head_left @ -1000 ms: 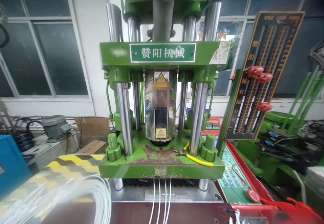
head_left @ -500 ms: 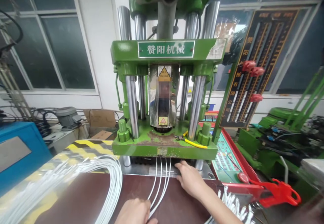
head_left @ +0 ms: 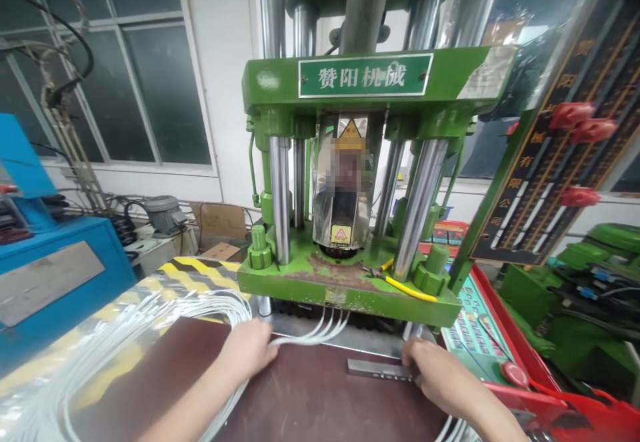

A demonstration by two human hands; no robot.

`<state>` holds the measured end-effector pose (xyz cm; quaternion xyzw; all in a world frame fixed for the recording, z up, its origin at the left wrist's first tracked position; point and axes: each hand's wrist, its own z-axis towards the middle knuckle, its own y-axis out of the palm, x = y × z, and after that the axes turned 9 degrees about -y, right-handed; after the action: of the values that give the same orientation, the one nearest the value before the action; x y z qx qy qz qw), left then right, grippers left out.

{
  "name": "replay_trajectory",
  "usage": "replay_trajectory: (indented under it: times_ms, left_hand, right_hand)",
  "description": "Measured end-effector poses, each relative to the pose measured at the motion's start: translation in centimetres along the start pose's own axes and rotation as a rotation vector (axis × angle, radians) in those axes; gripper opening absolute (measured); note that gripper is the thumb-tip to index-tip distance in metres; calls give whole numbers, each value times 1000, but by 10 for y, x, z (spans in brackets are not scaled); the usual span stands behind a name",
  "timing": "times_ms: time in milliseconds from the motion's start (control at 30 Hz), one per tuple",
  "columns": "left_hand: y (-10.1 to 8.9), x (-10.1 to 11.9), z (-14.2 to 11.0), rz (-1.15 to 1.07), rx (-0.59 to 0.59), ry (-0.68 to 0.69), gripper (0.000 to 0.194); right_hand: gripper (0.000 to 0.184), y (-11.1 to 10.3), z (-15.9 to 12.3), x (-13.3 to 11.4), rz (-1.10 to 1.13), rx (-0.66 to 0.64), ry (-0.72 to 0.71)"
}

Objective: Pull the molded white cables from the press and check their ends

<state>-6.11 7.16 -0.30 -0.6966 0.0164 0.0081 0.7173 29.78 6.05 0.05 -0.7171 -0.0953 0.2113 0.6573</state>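
My left hand (head_left: 249,352) has its fingers pinched on the white wires (head_left: 320,331) just in front of the press (head_left: 350,182), drawing their ends off to the left, where they curve out from under the green platen. My right hand (head_left: 437,375) rests on the near end of a dark metal bar (head_left: 377,369) lying flat on the brown surface (head_left: 310,402); the fingers curl over its edge, but I cannot tell whether they actually clamp it.

The wires look thin, light and springy. I judge they bend easily and would slip through a loose pinch, so the place to hold them is close to the ends, all together. The bar seems stiff and heavier, best taken by its long edges.

Further left, a large loop of the same white wire (head_left: 125,342) lies over the striped edge. Yellow-handled cutters (head_left: 400,285) rest on the platen.
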Motion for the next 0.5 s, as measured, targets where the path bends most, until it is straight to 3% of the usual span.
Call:
replay_trajectory:
  times_ms: [100,200,433,500]
  left_hand:
    - [0,-22,17,35,26,-110,33]
    - [0,-24,15,43,22,-127,35]
    - [-10,5,-31,-53,-104,45,39]
    - [-18,4,-50,-119,-179,118,41]
  right_hand:
    - [29,1,-2,-11,54,-2,-72]
    - [27,3,1,-24,98,-28,-114]
    - [15,2,6,-58,128,39,-197]
    - [15,2,1,-73,201,-25,-242]
